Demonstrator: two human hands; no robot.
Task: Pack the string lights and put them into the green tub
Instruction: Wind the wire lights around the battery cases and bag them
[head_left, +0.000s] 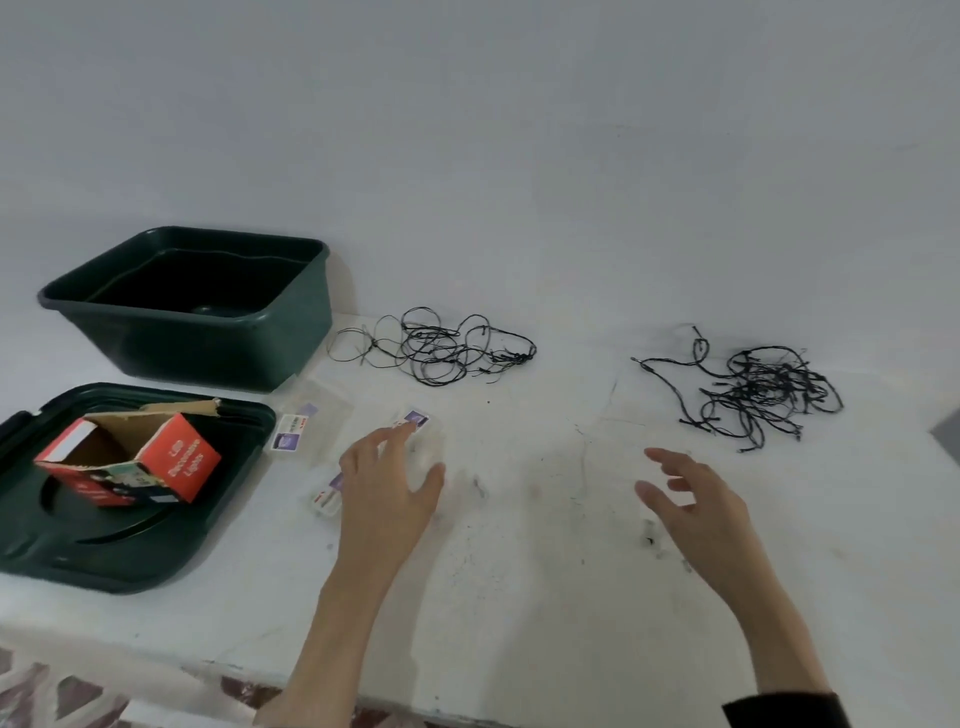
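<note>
Head view, one frame. A loose black tangle of string lights (441, 345) lies on the white counter (545, 571), just beside the right wall of the green tub (208, 338). A second tangle (763, 395) lies well apart, toward the counter's right end. Neither is coiled or packed, so the task is judged to be at its start.

The green tub stands open at the back left, against the wall (519, 130), with nothing visible inside. Its lid (104, 545) lies flat in front of it and carries a red cardboard box (171, 462), tilted with its flaps open. The box is presumably the lights' packaging, set within reach for repacking.

Small clear plastic packs with printed labels lie between the lid and the hands:
- one pack (291, 434) beside the lid's right edge;
- another pack (415, 421) at the left fingertips;
- a third pack (327, 496) just left of the left hand.

The left hand (384, 488) is open with fingers extended and reaches over the packs. It grips nothing, and contact cannot be confirmed. The right hand (696, 499) is open with fingers spread. It hovers above bare counter short of the second tangle and holds nothing. A dark sleeve (779, 709) shows on the right forearm.

The counter is scuffed, with dark specks and smudges and a worn front edge. The wall is plain and pale. A reddish patterned surface (52, 696) shows below the counter's edge; whether it is floor or cloth cannot be told.
</note>
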